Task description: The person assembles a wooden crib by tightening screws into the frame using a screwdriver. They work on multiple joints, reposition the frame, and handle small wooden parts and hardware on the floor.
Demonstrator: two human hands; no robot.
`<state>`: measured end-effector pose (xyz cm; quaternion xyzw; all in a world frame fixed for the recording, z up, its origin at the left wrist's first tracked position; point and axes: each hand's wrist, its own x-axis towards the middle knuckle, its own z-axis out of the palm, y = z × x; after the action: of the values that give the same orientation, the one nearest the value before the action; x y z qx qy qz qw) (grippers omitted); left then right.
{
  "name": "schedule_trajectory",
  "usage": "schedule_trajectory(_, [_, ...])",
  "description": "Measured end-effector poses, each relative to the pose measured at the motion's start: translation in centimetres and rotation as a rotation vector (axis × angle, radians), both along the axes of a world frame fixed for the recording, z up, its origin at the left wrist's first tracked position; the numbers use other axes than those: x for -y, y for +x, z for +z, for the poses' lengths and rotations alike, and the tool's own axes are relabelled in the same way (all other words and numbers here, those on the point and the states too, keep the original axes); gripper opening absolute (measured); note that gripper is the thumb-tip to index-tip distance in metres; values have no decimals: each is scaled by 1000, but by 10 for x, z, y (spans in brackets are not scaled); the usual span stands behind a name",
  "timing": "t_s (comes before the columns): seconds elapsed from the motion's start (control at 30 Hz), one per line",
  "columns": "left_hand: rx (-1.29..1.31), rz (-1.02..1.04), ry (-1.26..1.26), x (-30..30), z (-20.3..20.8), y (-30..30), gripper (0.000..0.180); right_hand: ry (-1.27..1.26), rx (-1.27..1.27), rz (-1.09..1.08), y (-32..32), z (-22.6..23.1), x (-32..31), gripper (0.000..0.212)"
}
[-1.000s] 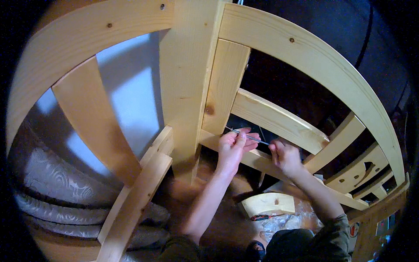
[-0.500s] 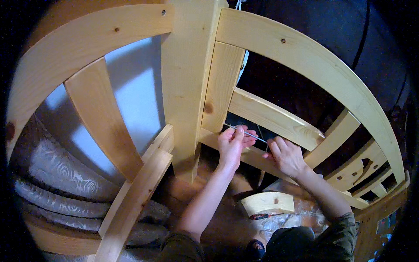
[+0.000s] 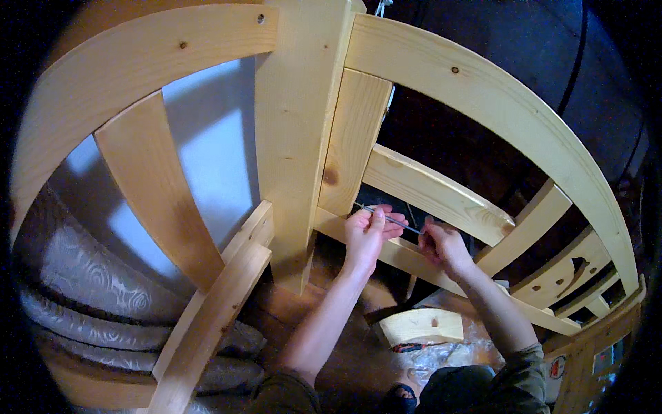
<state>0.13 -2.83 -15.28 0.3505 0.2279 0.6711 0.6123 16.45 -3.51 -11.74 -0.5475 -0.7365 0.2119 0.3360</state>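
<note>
**Thin metal rod held at a pine frame joint**

Looking down through the head camera, I see both of my hands raised to the lower rail (image 3: 400, 255) of a pale pine frame, just right of the broad upright post (image 3: 296, 131). My left hand (image 3: 369, 234) is closed, thumb and fingertips pinched around a thin metal rod (image 3: 393, 220) near its left end. My right hand (image 3: 445, 245) is also closed, its fingers gripping the rod's right end; what sort of handle or bend that end carries is hidden under the fingers. I judge the two-handed hold to serve as guide and drive: the left steadies the tip at the joint while the right works the far end.

The rod lies in the gap between the lower rail and the slanted slat (image 3: 434, 193) above it. Its long axis runs nearly level, dropping slightly from upper left to lower right. The left tip points toward the corner where the short vertical board (image 3: 352, 138) meets the rail; whether it enters a hole there I cannot tell.

Below, a loose curved wooden piece (image 3: 420, 324) rests on the floor beside crumpled clear plastic wrap (image 3: 448, 355). Patterned grey cushions (image 3: 96, 290) lie at left.
</note>
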Motion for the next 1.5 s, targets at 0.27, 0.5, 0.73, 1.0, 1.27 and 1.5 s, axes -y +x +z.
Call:
schedule_trajectory(0.27, [-26,-38,29,0,-1,-4,26,972,930,125,7,16,8,28])
schedule_trajectory(0.5, [35,-73,64,2,0,-5,29,192,178,0,0,-4,6,24])
schedule_trajectory(0.73, [87,53,8,-4,0,4,27,-403,-262,-51,-15,20,11,43])
schedule_trajectory(1.0, [38,-10,13,-1,2,1,26,791,854,177,11,14,12,26])
schedule_trajectory(1.27, [19,-12,46,-3,-2,-1,28,739,694,245,6,15,10,16])
schedule_trajectory(1.5, [3,6,46,-5,-4,5,30,41,-338,-46,-9,-12,-8,30])
